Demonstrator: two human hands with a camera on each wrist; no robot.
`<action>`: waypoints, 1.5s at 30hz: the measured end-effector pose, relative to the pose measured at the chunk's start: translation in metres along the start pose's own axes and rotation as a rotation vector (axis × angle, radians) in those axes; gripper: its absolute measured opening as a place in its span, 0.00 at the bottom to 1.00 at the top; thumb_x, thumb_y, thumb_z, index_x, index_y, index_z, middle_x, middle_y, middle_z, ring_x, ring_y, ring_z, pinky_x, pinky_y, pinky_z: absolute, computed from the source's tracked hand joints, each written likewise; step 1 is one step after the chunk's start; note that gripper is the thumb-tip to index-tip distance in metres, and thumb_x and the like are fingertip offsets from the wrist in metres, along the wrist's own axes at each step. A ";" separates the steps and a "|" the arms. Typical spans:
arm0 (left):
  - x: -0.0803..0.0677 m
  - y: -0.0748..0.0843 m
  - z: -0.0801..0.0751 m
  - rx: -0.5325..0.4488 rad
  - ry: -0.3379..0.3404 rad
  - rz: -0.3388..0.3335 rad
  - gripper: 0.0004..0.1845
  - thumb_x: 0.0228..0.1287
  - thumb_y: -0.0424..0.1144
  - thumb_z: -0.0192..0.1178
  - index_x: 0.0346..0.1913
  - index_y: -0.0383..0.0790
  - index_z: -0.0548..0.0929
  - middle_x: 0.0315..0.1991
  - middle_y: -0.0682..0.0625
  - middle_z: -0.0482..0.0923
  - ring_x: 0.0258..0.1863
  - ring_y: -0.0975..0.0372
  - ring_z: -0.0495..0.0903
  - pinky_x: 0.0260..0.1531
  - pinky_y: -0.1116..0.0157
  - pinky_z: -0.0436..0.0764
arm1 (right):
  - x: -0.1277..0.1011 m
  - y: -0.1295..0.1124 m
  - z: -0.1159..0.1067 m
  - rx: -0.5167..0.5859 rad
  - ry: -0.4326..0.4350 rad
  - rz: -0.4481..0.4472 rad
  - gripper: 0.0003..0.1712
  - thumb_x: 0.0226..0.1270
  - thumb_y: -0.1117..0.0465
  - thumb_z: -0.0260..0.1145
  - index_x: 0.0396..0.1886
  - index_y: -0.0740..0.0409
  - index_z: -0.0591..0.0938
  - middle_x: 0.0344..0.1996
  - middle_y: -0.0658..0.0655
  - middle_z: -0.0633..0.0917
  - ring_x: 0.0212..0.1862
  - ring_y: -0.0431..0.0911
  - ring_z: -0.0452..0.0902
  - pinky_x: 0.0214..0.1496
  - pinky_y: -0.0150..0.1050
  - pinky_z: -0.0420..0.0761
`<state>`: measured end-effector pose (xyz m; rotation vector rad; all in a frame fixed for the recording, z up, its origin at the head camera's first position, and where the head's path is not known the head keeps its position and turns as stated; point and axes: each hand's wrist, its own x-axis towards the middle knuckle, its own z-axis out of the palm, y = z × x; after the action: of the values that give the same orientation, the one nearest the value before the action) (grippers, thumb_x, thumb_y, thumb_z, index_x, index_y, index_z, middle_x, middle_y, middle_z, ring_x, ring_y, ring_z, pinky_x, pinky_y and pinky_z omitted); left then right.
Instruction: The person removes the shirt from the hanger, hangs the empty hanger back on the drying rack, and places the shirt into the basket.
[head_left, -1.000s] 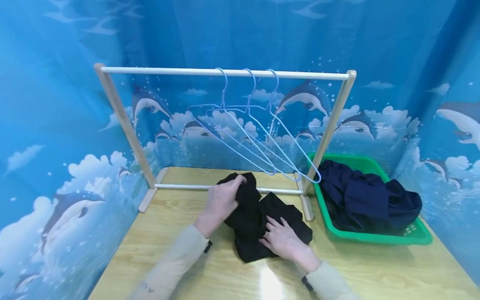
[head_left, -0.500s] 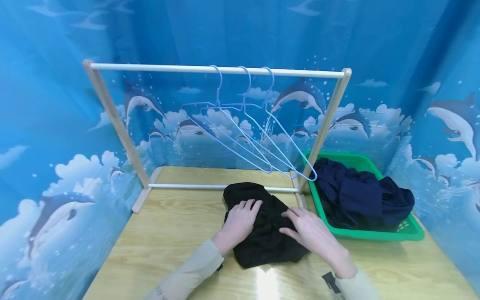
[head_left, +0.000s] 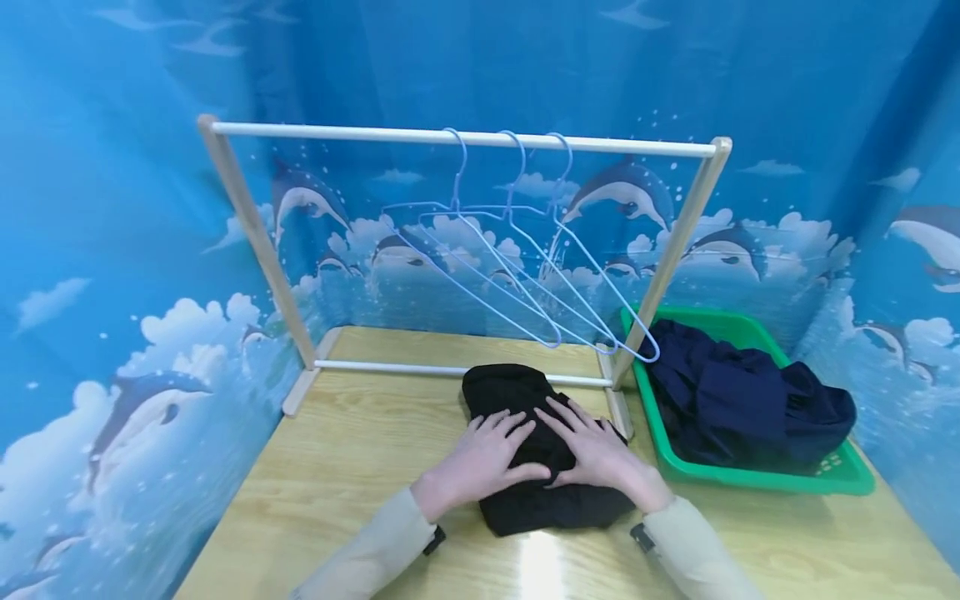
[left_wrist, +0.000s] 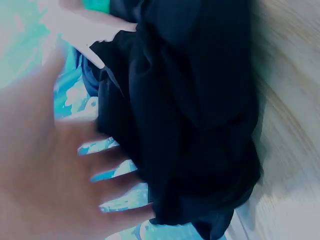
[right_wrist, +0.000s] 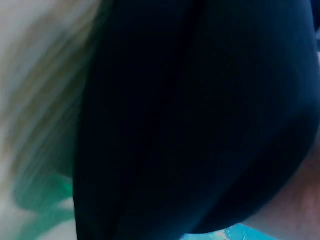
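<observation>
Head view, cloth: I see the black cloth [head_left: 536, 450] bunched on the counter [head_left: 360, 450], just in front of the rack's lower bar [head_left: 390, 367]; its long axis runs from that bar back toward me.
Head view, hands: my left hand [head_left: 480, 462] and right hand [head_left: 600, 458] both lie flat on top of it, fingers [head_left: 510, 422] straight and spread, tips nearly meeting over the middle (neither is nearer, both are touching).
Head view, surroundings: three hangers [head_left: 517, 250] hang on the top rail above; the green basket [head_left: 750, 479] of dark clothes sits to the right.
Left wrist view: the left hand [left_wrist: 55, 165] has spread fingers lying along the cloth's edge, with the bulk of the cloth [left_wrist: 185, 115] beyond the fingertips.
Right wrist view: cloth [right_wrist: 200, 115] fills the frame; I cannot tell how the fingers lie here.
</observation>
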<state>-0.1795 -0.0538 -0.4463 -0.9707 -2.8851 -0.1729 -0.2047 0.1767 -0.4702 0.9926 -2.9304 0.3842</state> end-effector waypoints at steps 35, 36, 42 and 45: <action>0.001 0.014 0.042 0.172 0.086 0.028 0.52 0.45 0.52 0.82 0.73 0.54 0.64 0.49 0.43 0.78 0.45 0.52 0.84 0.51 0.49 0.78 | -0.041 -0.007 0.011 0.030 0.063 -0.025 0.59 0.38 0.57 0.87 0.69 0.72 0.66 0.60 0.72 0.77 0.52 0.66 0.81 0.53 0.59 0.81; 0.001 0.016 0.041 0.189 0.107 0.037 0.51 0.46 0.52 0.81 0.73 0.54 0.65 0.48 0.43 0.78 0.44 0.52 0.84 0.50 0.50 0.79 | -0.041 -0.007 0.012 0.024 0.082 -0.032 0.58 0.37 0.59 0.87 0.69 0.72 0.67 0.59 0.72 0.77 0.50 0.65 0.82 0.51 0.58 0.82; 0.000 0.017 0.030 0.240 0.208 0.061 0.45 0.52 0.57 0.77 0.72 0.56 0.67 0.48 0.44 0.78 0.45 0.53 0.84 0.50 0.50 0.78 | -0.044 -0.017 0.018 -0.125 0.254 -0.029 0.53 0.35 0.65 0.87 0.65 0.69 0.72 0.54 0.69 0.82 0.48 0.60 0.84 0.46 0.56 0.82; 0.001 0.017 0.022 0.214 0.279 0.073 0.45 0.53 0.59 0.76 0.72 0.57 0.67 0.47 0.44 0.77 0.44 0.53 0.84 0.50 0.50 0.79 | -0.046 -0.022 0.013 -0.218 0.359 -0.021 0.50 0.32 0.69 0.87 0.62 0.66 0.74 0.52 0.65 0.82 0.46 0.58 0.84 0.47 0.55 0.80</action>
<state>-0.1712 -0.0364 -0.4664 -0.9284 -2.5498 0.0064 -0.1537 0.1838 -0.4830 0.8263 -2.5705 0.2087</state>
